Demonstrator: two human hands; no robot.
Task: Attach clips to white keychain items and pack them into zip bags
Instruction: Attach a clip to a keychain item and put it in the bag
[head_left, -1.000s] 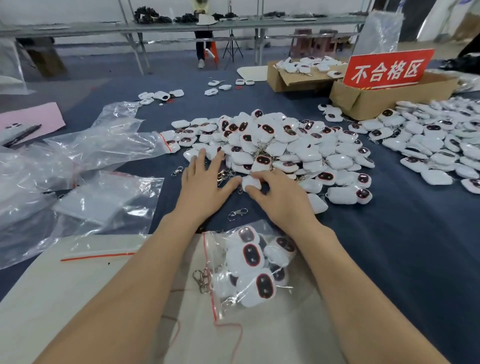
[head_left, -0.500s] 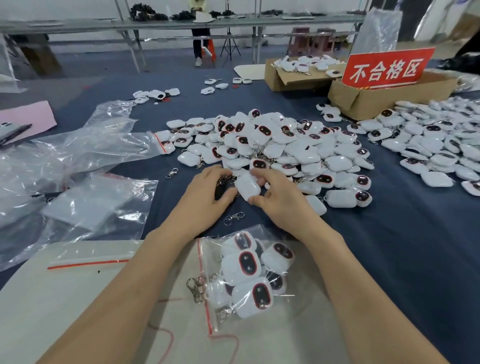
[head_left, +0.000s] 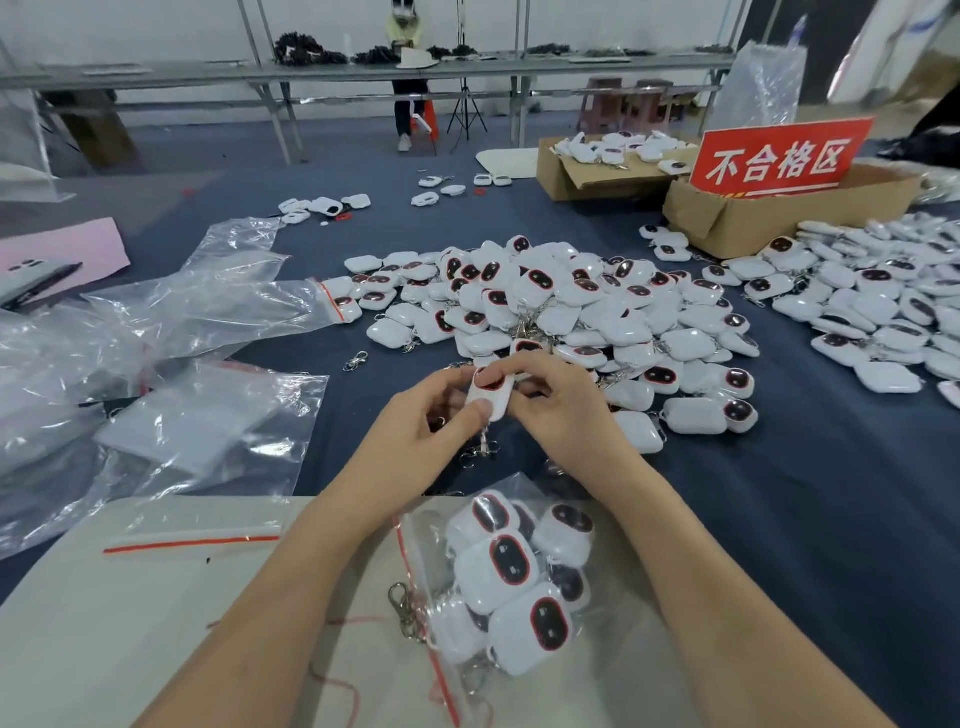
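Note:
Both hands hold one white keychain item above the blue table, just in front of a big pile of white keychain items. My left hand pinches its near end with the thumb. My right hand grips it from the right, index finger over its dark face. A metal ring and clip dangle below it. An open zip bag with several white items lies near me on a beige board, clips poking out of its mouth. A loose clip lies left of the pile.
Empty zip bags sprawl to the left. A second heap of white items lies at the right. Two cardboard boxes with a red sign stand at the back right. A person sits beyond the far tables.
My right hand picked one white item from the pile's edge. Both hands lifted it toward me and turned it, so its ring and clip now hang below.

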